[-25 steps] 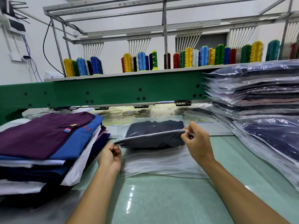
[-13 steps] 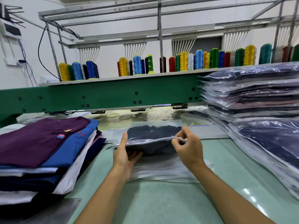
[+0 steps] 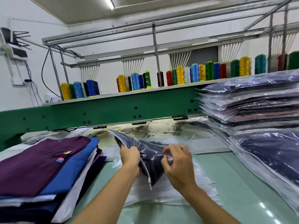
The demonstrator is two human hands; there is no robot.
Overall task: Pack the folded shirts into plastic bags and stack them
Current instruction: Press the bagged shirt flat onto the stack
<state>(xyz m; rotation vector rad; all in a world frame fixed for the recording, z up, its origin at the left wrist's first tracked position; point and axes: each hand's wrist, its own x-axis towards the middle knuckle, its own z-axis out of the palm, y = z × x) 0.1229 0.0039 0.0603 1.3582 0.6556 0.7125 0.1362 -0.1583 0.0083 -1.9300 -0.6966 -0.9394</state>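
A clear plastic bag holding a folded dark navy shirt [image 3: 152, 165] is tilted up on its edge at the centre of the table. My left hand [image 3: 130, 156] grips its left edge. My right hand [image 3: 177, 164] pinches the plastic on the bag's right side with curled fingers. The bag rests on a pile of empty plastic bags [image 3: 169, 193]. To the left lies a stack of folded shirts [image 3: 40, 167] with a purple one on top and a blue one below. On the right rises a tall stack of bagged shirts [image 3: 258, 120].
A green machine beam [image 3: 97, 113] crosses the back of the pale green table [image 3: 210, 212] with several coloured thread cones [image 3: 134, 81] on the shelf above it. Loose plastic and small round pieces lie under the beam.
The bagged shirt lay flat with both hands at its opening edge; now it is lifted and turned up on its side. My left hand moved from under the bag to its left edge.
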